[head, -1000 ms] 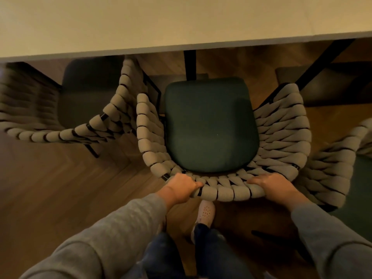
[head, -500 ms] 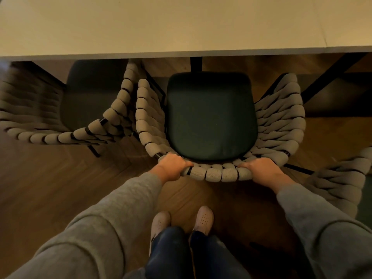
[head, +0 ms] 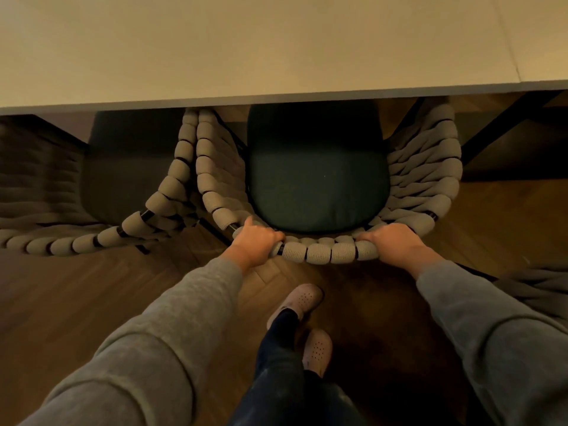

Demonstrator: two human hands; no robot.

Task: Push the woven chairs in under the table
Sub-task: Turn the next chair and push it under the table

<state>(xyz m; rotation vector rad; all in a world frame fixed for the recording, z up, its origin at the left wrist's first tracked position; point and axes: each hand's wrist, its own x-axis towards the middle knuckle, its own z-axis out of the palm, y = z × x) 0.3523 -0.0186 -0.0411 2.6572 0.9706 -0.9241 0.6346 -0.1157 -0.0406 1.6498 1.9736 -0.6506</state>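
Left grip [head: 256,241] and right grip [head: 396,241] are clamping the middle woven chair [head: 329,252] by its back rim. Its seat is sitting partly under the counter [head: 276,56], likely needing more push; the right-hand chair [head: 541,287] is waiting well out.

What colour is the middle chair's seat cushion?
The cushion is dark green; head view.

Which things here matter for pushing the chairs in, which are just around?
Job: middle grey rope-woven chair with dark green cushion, gripped by left hand and right hand; matching left woven chair; right woven chair; pale beige tabletop.
Around: dark wooden floor; pale perforated clogs; black table leg.
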